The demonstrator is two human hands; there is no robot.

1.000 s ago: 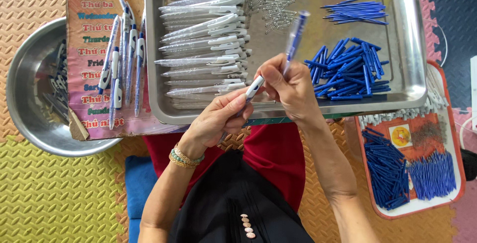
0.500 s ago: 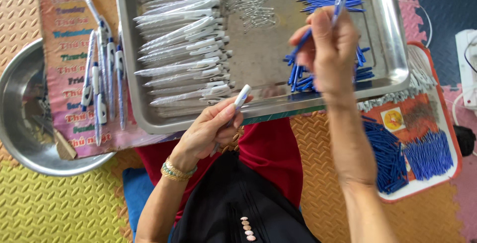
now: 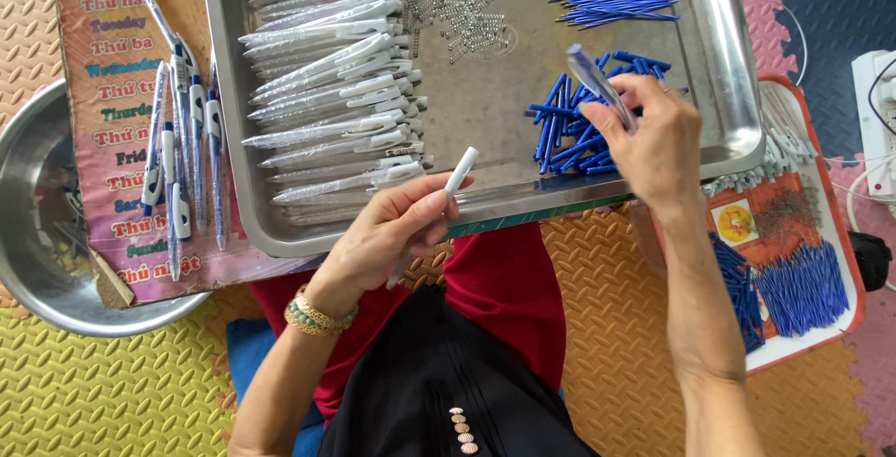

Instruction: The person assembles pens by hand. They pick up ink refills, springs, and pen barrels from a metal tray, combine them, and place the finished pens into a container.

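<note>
Left hand point(image 3: 392, 233), nearest the body, grips a white pen barrel point(image 3: 459, 172) between thumb and fingers, its tip raised over the near rim of the metal tray point(image 3: 737, 65). Right hand point(image 3: 653, 140) is closed around a blue pen part point(image 3: 597, 84), held just above a heap of blue refills point(image 3: 565, 130) inside the tray. Beyond, rows of clear pen bodies point(image 3: 327, 93) fill the tray's left half; small springs point(image 3: 457, 0) lie near the far edge.
</note>
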